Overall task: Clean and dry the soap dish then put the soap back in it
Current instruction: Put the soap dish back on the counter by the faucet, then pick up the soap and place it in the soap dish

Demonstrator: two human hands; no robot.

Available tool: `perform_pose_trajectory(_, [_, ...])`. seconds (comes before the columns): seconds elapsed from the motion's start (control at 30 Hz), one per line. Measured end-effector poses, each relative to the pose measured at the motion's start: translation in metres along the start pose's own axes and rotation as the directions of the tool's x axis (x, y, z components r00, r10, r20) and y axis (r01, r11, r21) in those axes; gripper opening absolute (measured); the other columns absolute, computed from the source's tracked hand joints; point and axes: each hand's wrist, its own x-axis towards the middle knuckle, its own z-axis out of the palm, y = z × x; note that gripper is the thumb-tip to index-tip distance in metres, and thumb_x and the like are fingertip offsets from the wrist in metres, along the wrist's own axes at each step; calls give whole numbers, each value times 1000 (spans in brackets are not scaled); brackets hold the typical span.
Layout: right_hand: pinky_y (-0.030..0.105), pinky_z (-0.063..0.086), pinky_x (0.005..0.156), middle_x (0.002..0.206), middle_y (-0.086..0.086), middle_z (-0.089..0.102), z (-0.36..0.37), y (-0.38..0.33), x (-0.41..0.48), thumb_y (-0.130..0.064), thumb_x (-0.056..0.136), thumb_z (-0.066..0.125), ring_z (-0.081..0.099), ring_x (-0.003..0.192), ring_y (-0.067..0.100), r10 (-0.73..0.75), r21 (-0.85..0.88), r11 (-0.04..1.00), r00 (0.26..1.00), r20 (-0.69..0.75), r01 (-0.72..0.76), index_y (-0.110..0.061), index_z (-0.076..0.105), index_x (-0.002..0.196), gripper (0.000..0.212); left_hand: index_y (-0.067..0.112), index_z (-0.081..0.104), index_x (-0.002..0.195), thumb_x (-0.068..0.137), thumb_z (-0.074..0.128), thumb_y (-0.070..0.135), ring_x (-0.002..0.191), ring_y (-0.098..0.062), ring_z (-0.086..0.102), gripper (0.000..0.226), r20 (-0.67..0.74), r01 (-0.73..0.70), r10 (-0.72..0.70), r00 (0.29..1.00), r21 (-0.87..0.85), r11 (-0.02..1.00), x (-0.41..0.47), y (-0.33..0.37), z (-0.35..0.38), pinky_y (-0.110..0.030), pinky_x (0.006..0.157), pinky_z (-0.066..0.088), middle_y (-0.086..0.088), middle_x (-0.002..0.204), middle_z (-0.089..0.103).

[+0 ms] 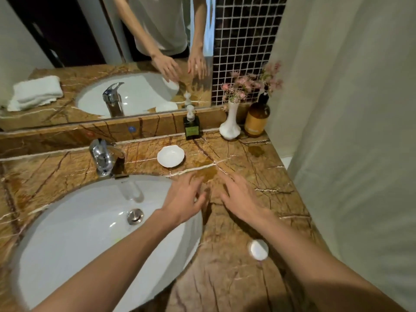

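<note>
Bathroom vanity, brown veined marble countertop (236,158) with a white oval sink basin (74,221) set into it on my left and a wall mirror (112,52) along the back. Chrome single-lever faucet (102,157) stands at the back rim of the basin, and I see a metal drain plug (135,216) in the bowl.

The small white scalloped ceramic soap dish (170,156) sits upright on the counter, just right of the faucet, nothing in it. The white oval bar of soap (258,249) lies on the counter near the front edge, well apart from the dish, just beside my right forearm; it looks blurred.

My left hand (183,199) is over the right rim of the basin, fingers spread and loose, holding nothing. My right hand (242,197) is over the bare counter just beside it, fingers also spread, palm down, holding nothing. Both point toward the dish but neither touches it. I cannot tell whether the palms rest on the counter or hover.

Back row against the ledge: dark green square pump bottle (191,127), white ceramic vase with pink flowers (230,124), amber round bottle with a dark pump (257,119). Dark mosaic tile wall (245,41) behind them, pale curtain (349,109) on the right. Folded white towel (37,92) shows only in the mirror reflection.
</note>
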Motion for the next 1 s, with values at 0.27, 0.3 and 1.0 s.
perform_pose_trajectory(0.27, [42, 40, 99, 126, 13, 54, -18, 48, -72, -29, 92, 55, 48, 119, 32, -13, -12, 1000, 1000, 16, 13, -22, 50, 134, 44, 18, 49, 127, 87, 47, 41, 115, -32, 50, 46, 44, 50, -51, 998, 26, 998, -37, 83, 21, -44, 95, 46, -17, 130, 51])
perform_pose_trajectory(0.3, [43, 39, 100, 126, 13, 54, -17, 52, -81, -29, 91, 56, 47, 121, 33, -28, -25, 999, 999, 33, 29, -22, 49, 135, 44, 18, 49, 127, 87, 46, 41, 114, -32, 50, 47, 38, 58, -59, 998, 22, 998, -43, 91, 23, -43, 94, 46, -17, 129, 52])
perform_pose_trajectory(1.0, [39, 44, 100, 134, 4, 51, 6, 75, -140, -25, 80, 71, 46, 121, 23, -252, -139, 947, 940, 231, 288, -20, 44, 136, 62, 16, 39, 135, 81, 57, 42, 115, -27, 46, 63, 144, 113, -110, 984, -13, 994, -112, 139, 72, -41, 98, 42, -11, 129, 49])
